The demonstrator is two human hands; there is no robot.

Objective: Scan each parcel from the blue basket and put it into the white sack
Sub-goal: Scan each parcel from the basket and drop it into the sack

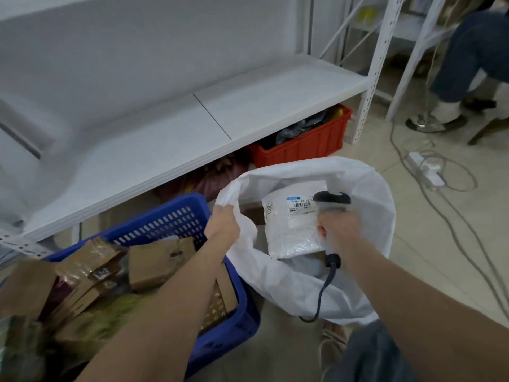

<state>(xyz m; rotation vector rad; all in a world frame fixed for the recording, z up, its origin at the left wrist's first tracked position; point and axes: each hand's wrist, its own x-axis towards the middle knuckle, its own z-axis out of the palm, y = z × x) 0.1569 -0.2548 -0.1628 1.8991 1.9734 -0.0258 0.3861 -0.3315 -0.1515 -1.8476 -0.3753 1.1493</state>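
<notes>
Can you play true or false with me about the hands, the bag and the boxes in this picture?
1. The left hand grips the rim of the white sack. True.
2. The right hand holds a pair of scissors. False: it holds a corded scanner.
3. A white parcel with a label is inside the sack's mouth. True.
4. The blue basket is empty. False: brown cardboard parcels still fill it.
5. The red bin sits on top of the white shelf. False: it sits beneath the shelf.

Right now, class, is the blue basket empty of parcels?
No: the blue basket holds several brown cardboard parcels piled inside it.
</notes>
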